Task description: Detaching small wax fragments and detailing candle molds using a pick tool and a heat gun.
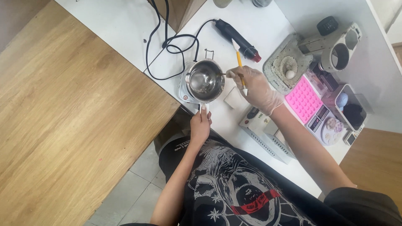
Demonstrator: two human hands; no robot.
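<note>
The left hand [200, 124] covered most of the pot's white handle [204, 107]. The gloved right hand [255, 88] hid the middle of the yellow brush [239, 61]. The pot [204, 80] concealed much of the small hotplate [184, 89]. 2 containers [240, 2] were cut off by the top edge.

A pink silicone mould [304, 98] lies beside a microscope [335, 46] and black heat gun [238, 35].
</note>
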